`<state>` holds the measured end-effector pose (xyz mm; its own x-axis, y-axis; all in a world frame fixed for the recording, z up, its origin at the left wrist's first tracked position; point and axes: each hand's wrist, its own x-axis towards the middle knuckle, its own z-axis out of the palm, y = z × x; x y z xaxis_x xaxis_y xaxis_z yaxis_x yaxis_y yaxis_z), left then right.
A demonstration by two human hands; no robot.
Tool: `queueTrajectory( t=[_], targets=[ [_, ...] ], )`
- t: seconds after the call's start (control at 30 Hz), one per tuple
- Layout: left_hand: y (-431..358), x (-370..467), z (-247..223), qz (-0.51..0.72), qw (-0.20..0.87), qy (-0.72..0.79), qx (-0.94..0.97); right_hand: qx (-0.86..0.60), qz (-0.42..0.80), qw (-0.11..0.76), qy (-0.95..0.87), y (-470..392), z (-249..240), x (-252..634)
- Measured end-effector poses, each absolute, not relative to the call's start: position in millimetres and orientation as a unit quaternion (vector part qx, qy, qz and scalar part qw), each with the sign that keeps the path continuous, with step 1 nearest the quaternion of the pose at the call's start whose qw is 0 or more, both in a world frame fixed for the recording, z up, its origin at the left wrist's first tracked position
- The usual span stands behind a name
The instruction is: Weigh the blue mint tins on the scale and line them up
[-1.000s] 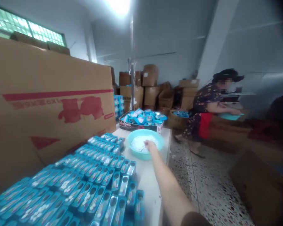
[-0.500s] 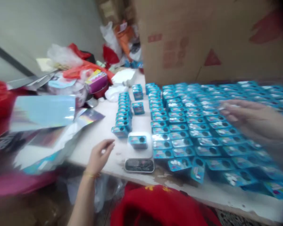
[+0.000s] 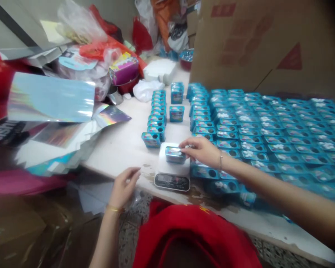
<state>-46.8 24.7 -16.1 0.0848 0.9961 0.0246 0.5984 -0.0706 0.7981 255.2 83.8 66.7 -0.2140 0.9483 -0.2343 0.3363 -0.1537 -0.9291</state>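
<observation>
A small blue box (image 3: 175,155) with a dark round hole in its top sits on a white kitchen scale (image 3: 173,169). Over the box's right end is my right hand (image 3: 202,150), its thumb and fingertips pinched on small white pieces (image 3: 187,146) that are partly hidden. Whether the fingers touch the box, I cannot tell. My left hand (image 3: 125,186) hovers by the table's front edge, left of the scale, with fingers loosely curved and nothing in them. The scale's dark display faces me, its reading too blurred to make out.
Rows of similar blue boxes (image 3: 251,138), many with white pieces on top, cover the right side. A shorter row (image 3: 158,118) stands behind the scale. A large carton (image 3: 257,48) rises at the back. Shiny sheets (image 3: 51,98) and plastic bags (image 3: 79,22) crowd the left.
My right hand has swung left from above the rows of boxes to the box on the scale. My left hand stays near the table edge. The view has tilted downward.
</observation>
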Motion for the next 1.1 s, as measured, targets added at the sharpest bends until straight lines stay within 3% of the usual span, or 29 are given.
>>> queueTrajectory(
  t=[0.33, 1.1],
  targets=[
    [37, -30, -17, 0.301, 0.327, 0.589, 0.675, -0.469, 0.270, 0.249, -0.803, 88, 55, 264],
    [41, -28, -26, 0.288, 0.323, 0.595, 0.678, -0.477, 0.273, 0.258, -0.794, 88, 64, 267]
  ],
)
